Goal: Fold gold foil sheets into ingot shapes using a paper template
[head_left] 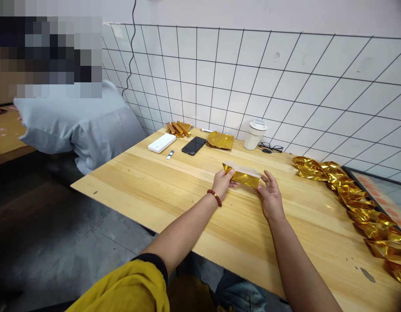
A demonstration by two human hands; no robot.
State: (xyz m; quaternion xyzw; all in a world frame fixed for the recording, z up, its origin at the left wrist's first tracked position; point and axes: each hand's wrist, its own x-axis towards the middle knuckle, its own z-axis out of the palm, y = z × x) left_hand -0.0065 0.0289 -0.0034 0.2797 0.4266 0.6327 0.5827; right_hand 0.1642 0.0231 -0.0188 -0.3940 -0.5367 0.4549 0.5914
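A gold foil sheet (247, 179), narrow and shiny, is held above the table in front of me. Its left end is folded to a slanted point. My left hand (223, 182), with a red bead bracelet (214, 197) at the wrist, pinches that folded end between thumb and fingers. At the sheet's right end is my right hand (271, 196), fingers apart and curved; its thumb is close to the foil's edge, and whether it touches I cannot tell. A faint blur runs along the sheet's upper edge.
Folded gold foil pieces (363, 210) line the wooden table's (148, 186) right side. Toward the wall lie a foil stack (220, 141), foil strips (180, 128), a phone (193, 146), a white power bank (162, 143), a cup (254, 135) and glasses (272, 148). A person (86, 121) sits left.
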